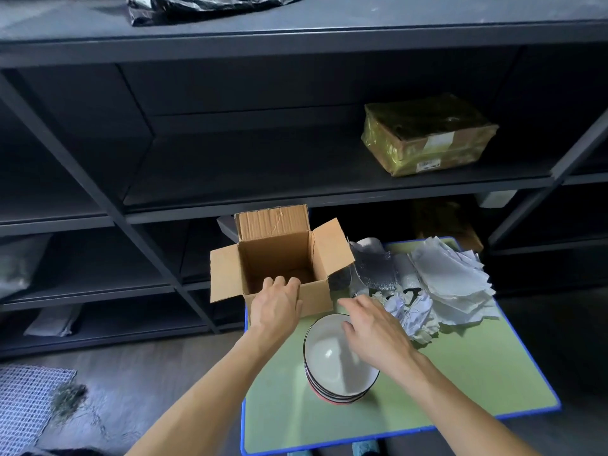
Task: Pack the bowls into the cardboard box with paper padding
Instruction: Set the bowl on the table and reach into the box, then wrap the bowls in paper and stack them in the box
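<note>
Left hand [276,306] is gripping the near wall of the open box [279,255], fingers curling over its rim. Bowls [329,357] are sitting stacked on the table [460,373], just right of the box. Right hand [373,335] is hovering over them, fingers loose, grasping nothing. Paper [450,284] is lying at far right.

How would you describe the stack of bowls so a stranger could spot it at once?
Find the blue-edged green table. In front of the open cardboard box and left of the crumpled paper stands the stack of bowls: round, white inside, dark-rimmed, the only crockery there.
</note>
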The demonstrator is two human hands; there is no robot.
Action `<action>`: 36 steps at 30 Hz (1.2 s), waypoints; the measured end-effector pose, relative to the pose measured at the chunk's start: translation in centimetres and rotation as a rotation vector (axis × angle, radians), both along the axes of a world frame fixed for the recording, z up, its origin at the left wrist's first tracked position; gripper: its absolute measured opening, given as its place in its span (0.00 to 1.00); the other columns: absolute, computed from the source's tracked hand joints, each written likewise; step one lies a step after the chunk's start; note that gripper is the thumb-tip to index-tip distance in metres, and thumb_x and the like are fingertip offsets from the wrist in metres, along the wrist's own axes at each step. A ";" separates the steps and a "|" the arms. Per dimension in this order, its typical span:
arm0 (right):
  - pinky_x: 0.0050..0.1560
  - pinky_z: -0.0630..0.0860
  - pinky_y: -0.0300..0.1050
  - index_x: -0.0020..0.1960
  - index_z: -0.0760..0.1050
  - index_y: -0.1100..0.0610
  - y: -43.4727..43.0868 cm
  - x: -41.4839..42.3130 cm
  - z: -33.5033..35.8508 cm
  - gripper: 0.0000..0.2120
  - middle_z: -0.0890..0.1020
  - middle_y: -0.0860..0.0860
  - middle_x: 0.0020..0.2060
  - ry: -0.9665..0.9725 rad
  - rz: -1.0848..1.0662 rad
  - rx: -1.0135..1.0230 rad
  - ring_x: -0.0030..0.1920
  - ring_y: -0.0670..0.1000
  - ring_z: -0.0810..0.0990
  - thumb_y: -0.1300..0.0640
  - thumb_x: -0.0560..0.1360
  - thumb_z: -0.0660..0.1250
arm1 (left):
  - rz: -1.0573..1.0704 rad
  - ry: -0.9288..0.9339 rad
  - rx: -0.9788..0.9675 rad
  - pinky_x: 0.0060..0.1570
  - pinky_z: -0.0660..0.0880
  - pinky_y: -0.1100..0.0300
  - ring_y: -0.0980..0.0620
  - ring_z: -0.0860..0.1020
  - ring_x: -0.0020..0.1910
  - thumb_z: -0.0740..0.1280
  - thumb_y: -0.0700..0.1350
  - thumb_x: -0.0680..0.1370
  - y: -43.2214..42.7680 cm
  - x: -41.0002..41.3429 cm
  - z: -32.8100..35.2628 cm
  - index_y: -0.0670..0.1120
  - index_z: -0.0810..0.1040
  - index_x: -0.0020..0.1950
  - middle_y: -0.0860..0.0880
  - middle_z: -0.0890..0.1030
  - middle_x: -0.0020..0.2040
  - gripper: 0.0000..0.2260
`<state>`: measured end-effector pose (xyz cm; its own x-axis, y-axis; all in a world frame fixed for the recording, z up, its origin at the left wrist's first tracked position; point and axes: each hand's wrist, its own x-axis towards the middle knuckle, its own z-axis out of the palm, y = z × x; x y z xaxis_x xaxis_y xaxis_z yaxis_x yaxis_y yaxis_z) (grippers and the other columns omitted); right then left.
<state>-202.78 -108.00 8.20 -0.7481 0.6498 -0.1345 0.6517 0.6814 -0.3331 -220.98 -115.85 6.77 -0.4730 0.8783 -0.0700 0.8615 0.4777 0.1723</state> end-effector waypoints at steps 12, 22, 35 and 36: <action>0.59 0.70 0.46 0.74 0.67 0.54 0.7 -0.8 0.1 0.21 0.74 0.51 0.61 0.049 0.004 0.013 0.65 0.54 0.72 0.52 0.82 0.60 | -0.027 -0.007 0.166 0.39 0.67 0.57 0.48 0.72 0.54 0.57 0.53 0.82 -0.4 0.6 1.6 0.52 0.73 0.68 0.51 0.76 0.57 0.15; 0.60 0.73 0.48 0.72 0.67 0.50 3.4 2.6 -0.4 0.20 0.75 0.48 0.62 0.020 -0.097 -0.010 0.66 0.52 0.71 0.50 0.81 0.59 | -0.243 -0.135 0.325 0.44 0.71 0.57 0.48 0.74 0.52 0.59 0.52 0.81 2.5 5.2 2.0 0.52 0.77 0.62 0.52 0.78 0.52 0.13; 0.61 0.70 0.46 0.72 0.68 0.52 12.1 10.7 -1.9 0.19 0.75 0.49 0.64 -0.030 -0.222 -0.076 0.66 0.52 0.71 0.54 0.81 0.60 | -0.312 -0.181 0.100 0.58 0.73 0.51 0.45 0.72 0.62 0.60 0.51 0.79 10.9 11.3 -0.4 0.48 0.72 0.69 0.47 0.74 0.63 0.19; 0.61 0.70 0.46 0.72 0.68 0.52 12.9 11.2 -2.2 0.20 0.75 0.50 0.65 -0.038 -0.225 -0.077 0.65 0.52 0.71 0.54 0.81 0.60 | -0.313 -0.180 0.081 0.59 0.72 0.51 0.45 0.72 0.62 0.61 0.51 0.79 11.6 11.6 -0.6 0.48 0.71 0.69 0.47 0.74 0.63 0.19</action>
<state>-191.60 -95.11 5.96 -0.5788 0.7865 -0.2154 0.7975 0.4909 -0.3507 -209.35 -104.25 6.21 -0.1671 0.9846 -0.0515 0.9161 0.1744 0.3609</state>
